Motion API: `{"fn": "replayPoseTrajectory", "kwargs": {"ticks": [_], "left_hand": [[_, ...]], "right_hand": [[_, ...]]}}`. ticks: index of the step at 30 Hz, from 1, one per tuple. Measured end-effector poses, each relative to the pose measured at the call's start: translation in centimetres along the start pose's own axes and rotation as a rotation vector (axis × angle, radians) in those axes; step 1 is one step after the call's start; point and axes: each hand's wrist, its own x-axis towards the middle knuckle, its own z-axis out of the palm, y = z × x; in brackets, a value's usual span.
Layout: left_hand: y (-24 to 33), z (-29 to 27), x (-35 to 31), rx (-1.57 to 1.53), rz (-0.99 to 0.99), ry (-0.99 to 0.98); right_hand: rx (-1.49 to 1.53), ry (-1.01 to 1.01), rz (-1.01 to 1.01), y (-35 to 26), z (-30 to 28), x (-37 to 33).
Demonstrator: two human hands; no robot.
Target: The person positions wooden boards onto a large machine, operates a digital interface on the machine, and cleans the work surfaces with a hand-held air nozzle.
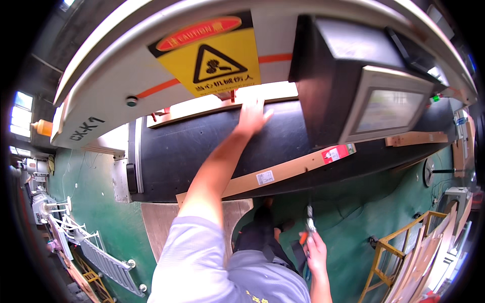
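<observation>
My left hand reaches across the black worktop, its fingertips at a long pale wooden strip along the machine's back edge. Its thumb sticks out and the fingers lie stretched, slightly blurred. Low at my right side, my right hand is closed round a hand tool with a shiny metal front and an orange part; its exact kind is unclear. Between my body and the far strip lies a long brown board with a white label and a red sticker, near the worktop's front edge.
A dark control box with a screen overhangs the worktop at the right. Above is the white machine housing with a yellow warning sign. A short wooden piece lies at right. Yellow racks hold boards; a white metal frame stands left.
</observation>
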Motion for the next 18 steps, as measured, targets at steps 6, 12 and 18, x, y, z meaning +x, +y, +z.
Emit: {"fn": "replayPoseTrajectory", "kwargs": {"ticks": [6, 12, 18], "left_hand": [[1.2, -13.3, -13.1, -0.267, -0.087, 0.591], [-2.3, -26.0, -13.1, -0.194, -0.265, 0.802], [-2.7, -28.6, -13.4, -0.202, -0.313, 0.731]], "right_hand": [[-0.292, -0.173, -0.338, -9.2, 8.5, 15.0], [-0.28, -0.174, -0.174, -13.0, 14.9, 25.3], [-0.116, -0.155, -0.051, -14.4, 18.8, 25.5]]}}
